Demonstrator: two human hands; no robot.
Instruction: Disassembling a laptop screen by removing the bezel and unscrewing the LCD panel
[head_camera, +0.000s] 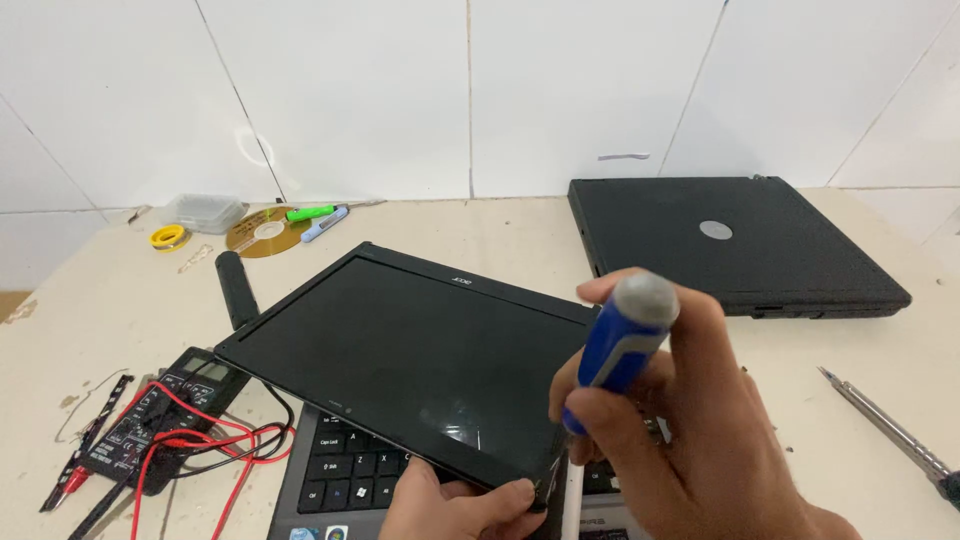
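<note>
A black laptop screen panel (400, 345) lies tilted over the keyboard base (345, 475) of an open laptop. My left hand (465, 505) grips the panel's near bottom edge, thumb on the bezel. In my right hand (690, 430) I hold a screwdriver with a blue and grey handle (620, 345), pointing down at the panel's lower right corner. Its tip is hidden behind my hand.
A closed black laptop (730, 245) lies at the back right. A black multimeter with red and black leads (165, 420) sits at left. A second screwdriver (890, 430) lies at right. A black cylinder (236, 290), gold disc (265, 232), markers (322, 217), yellow tape roll (168, 237) and clear box (203, 212) sit at the back left.
</note>
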